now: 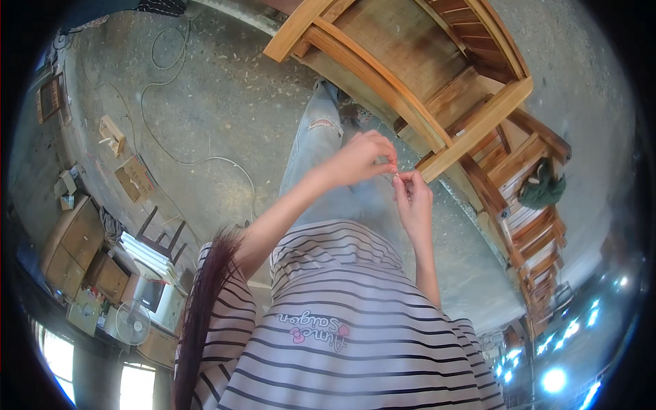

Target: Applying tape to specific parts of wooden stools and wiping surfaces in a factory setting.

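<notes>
Open room over the floor [225, 89] left of the left hand [367, 154], a cable [220, 158] lying across it, wooden furniture frame [478, 127] barring the way ahead-right of the right hand [414, 198], jeans [309, 152] below

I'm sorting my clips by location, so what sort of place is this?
Likely a furniture workshop: a large wooden seat frame is close by, slatted wooden pieces line up beside it, and a cable or hose snakes across the floor.
</notes>
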{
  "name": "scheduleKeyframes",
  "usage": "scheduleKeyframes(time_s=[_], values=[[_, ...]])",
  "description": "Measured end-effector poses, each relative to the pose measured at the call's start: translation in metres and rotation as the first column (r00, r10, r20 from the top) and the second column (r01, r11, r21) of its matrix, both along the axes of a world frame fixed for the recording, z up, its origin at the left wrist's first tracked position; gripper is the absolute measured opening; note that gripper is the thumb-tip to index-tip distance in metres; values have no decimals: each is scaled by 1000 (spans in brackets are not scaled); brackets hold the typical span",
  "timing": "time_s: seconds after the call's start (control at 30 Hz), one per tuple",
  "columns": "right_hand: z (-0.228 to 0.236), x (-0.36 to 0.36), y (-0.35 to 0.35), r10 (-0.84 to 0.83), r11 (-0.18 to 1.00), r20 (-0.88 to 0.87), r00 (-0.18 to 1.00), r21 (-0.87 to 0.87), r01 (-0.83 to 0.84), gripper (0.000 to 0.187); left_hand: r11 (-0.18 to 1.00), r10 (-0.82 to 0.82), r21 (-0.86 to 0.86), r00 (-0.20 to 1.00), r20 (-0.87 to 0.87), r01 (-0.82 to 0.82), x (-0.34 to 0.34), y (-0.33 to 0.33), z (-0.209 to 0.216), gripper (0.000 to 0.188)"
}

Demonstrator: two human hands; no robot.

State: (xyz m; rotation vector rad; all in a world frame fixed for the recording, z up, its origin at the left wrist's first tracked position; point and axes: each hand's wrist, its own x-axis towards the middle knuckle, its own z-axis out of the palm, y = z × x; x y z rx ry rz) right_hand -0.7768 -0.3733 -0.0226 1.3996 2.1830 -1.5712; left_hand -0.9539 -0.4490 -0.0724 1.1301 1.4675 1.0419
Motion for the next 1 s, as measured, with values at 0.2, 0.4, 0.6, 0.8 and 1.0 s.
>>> scheduleKeyframes(time_s=[0.2, 0.4, 0.6, 0.8, 1.0], values=[[14, -6, 12, -39, 975, 75, 996, -217, 54, 14, 983, 44, 181, 998, -38, -37, 4, 1, 9, 9], [11, 7, 24, -34, 908, 87, 996, -414, 68, 14, 984, 33, 177, 999, -22, -29, 17, -1, 11, 11], [9, 12, 35, 2, 798, 116, 993, -599, 68, 12, 973, 48, 231, 976, -212, 2, 34, -4, 11, 11], [13, 6, 29, -219, 697, 147, 965, -668, 260, 11, 948, 313, 82, 946, -87, -306, 45, -12, 20, 13], [5, 10, 11, -222, 771, 76, 972, -596, 223, 11, 937, 334, -108, 943, 5, -331, 23, -15, 21, 20]])
